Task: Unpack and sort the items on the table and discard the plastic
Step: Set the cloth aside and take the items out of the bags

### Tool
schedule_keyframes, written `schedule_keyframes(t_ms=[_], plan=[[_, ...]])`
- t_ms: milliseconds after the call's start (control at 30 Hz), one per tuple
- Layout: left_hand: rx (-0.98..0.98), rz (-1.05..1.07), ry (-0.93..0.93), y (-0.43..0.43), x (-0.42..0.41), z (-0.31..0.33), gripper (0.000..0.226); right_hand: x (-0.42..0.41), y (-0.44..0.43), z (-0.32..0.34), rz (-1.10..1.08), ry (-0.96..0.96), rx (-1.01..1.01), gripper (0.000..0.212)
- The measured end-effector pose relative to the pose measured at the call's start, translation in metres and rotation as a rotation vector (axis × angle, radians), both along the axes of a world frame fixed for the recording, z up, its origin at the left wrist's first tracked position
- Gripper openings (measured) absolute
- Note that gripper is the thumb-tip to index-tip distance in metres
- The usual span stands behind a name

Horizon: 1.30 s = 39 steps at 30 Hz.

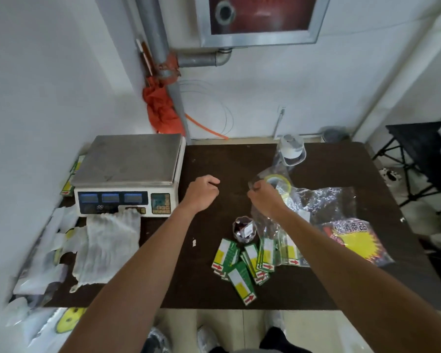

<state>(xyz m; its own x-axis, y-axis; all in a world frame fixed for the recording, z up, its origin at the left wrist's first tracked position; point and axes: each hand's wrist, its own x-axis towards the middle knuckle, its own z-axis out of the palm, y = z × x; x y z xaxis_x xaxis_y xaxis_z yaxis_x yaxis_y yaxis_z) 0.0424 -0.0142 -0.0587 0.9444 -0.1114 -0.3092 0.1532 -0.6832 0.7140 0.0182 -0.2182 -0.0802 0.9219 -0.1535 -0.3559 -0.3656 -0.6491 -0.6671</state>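
Both my arms reach straight out over the dark worktop (209,289). My left hand (203,192) hovers with its fingers curled in, holding nothing. My right hand (265,197) pinches the clear plastic bag (298,200) with a tape roll (276,180) inside, beyond the green tags (242,261).

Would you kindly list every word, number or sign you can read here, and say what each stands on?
"促销商品": on the red and black packet with a yellow starburst; first character blurred.
Red arrows, no legible words: green, white and yellow card tags.
White electronic scale with steel platter: displays and keys too blurred.
Small clear jar, white label: too small.
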Motion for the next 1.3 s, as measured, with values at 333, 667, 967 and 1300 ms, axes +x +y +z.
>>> schedule_keyframes(t_ms=[333, 667, 967, 1300], plan=[[0.004, -0.040, -0.007, -0.084, 0.022, 0.007, 0.034, 0.012, -0.073, 0.025, 0.009, -0.146, -0.084, 0.049], [-0.002, -0.062, -0.111, -0.161, 0.061, 0.022, 0.044, 0.069, -0.147, 0.046, -0.006, -0.271, -0.237, 0.051], [0.090, -0.053, -0.120, -0.215, 0.087, 0.001, 0.058, 0.107, -0.192, 0.022, -0.068, -0.017, 0.037, 0.074], [-0.004, -0.017, 0.037, -0.246, 0.115, -0.017, 0.071, 0.126, -0.196, 0.023, -0.113, 0.100, 0.310, 0.072]])
